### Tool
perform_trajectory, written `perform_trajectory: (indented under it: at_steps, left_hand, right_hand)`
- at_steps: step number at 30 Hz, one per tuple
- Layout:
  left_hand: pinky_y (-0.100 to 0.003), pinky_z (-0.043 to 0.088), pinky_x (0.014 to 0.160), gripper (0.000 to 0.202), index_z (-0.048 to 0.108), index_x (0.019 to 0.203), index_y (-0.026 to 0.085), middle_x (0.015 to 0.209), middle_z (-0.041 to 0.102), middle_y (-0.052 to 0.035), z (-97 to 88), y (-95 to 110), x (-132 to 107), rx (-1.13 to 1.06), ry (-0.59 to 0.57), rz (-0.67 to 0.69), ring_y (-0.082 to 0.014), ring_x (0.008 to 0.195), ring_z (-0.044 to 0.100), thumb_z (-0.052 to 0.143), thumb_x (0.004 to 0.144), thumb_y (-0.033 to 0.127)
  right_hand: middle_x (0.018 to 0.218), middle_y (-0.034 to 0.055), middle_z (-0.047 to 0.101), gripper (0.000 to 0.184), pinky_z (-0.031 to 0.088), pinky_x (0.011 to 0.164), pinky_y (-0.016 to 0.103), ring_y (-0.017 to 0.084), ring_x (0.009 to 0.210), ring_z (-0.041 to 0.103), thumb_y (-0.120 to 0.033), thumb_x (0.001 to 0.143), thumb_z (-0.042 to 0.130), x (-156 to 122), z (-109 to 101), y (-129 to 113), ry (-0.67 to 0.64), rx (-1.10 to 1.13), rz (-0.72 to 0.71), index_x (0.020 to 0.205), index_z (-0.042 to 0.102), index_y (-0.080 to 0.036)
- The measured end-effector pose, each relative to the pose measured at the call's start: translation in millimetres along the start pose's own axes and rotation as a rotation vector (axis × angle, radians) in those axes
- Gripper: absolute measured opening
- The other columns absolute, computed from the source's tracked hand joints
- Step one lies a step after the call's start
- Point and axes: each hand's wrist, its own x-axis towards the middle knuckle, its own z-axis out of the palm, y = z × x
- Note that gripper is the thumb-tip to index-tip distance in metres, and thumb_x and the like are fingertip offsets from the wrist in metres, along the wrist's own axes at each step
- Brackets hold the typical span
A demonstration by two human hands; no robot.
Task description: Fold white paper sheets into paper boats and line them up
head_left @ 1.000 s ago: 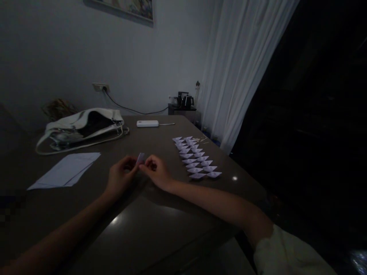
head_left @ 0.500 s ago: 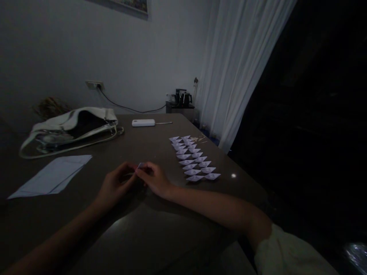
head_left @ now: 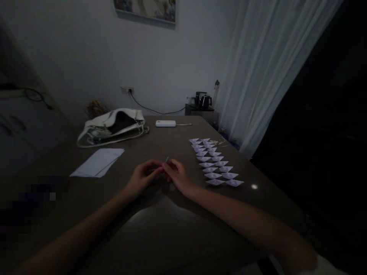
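Both hands meet over the dark table, pinching a small piece of folded paper (head_left: 166, 159) between them. My left hand (head_left: 145, 175) is closed, its thumb and fingertips on the paper's left side. From the other side my right hand (head_left: 180, 178) grips it too, fingers bent. Only a thin pale edge of the paper shows above the fingertips; the rest is hidden. Right of the hands stand several small white paper boats (head_left: 210, 170) in two rows. Flat white paper sheets (head_left: 96, 163) lie to the left.
On the table (head_left: 160, 233), a white handbag (head_left: 114, 124) lies at the back left. A white power bank (head_left: 165, 123) with a short cable is near the far edge. Small scraps (head_left: 217, 142) lie by the farthest boats. A black kettle (head_left: 205, 101) stands beyond the table, beside a white curtain (head_left: 258, 72).
The camera view has turned to the left, so everything appears farther right. The hands stay together on the folded paper, which now shows edge-on.
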Motion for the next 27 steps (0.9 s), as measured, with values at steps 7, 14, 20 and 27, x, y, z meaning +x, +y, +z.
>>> perform_trajectory:
  at_steps: [7,14,20,27]
  left_hand:
    - [-0.030,0.051,0.074,0.032,0.063,0.090,0.013,0.086,0.069,-0.0080,-0.7,-3.9,0.5,-0.109,-0.029,0.027,-0.0193,0.078,0.065,0.063,0.075,0.041]
    - [-0.030,0.050,0.072,0.030,0.062,0.092,0.013,0.082,0.068,-0.0065,-0.9,-8.0,1.8,-0.139,-0.042,0.028,-0.0179,0.075,0.064,0.061,0.078,0.039]
    - [-0.029,0.050,0.073,0.030,0.060,0.090,0.013,0.085,0.067,-0.0063,-1.0,-3.7,1.3,-0.087,0.023,0.019,-0.0178,0.078,0.064,0.060,0.077,0.040]
    - [-0.030,0.051,0.070,0.031,0.060,0.089,0.014,0.086,0.066,-0.0069,-1.1,-1.5,0.9,0.015,0.101,0.016,-0.0197,0.080,0.064,0.058,0.077,0.043]
  right_hand:
    - [0.061,-0.0034,0.050,0.039,0.036,0.041,0.019,0.009,0.049,0.049,-0.056,0.072,0.059,0.6,2.5,2.6,0.041,-0.019,-0.004,0.073,0.051,-0.019]
    - [0.059,-0.0041,0.048,0.037,0.034,0.040,0.020,0.008,0.046,0.046,-0.055,0.074,0.058,0.9,1.8,2.9,0.024,-0.031,0.003,0.072,0.050,-0.018]
    - [0.063,-0.0031,0.050,0.033,0.034,0.041,0.019,0.008,0.049,0.048,-0.051,0.077,0.056,0.1,2.8,2.2,0.013,-0.045,0.000,0.075,0.052,-0.018]
    - [0.064,-0.0037,0.052,0.025,0.034,0.037,0.017,0.008,0.047,0.050,-0.043,0.076,0.056,0.5,2.9,5.6,0.048,-0.033,0.044,0.080,0.049,-0.019]
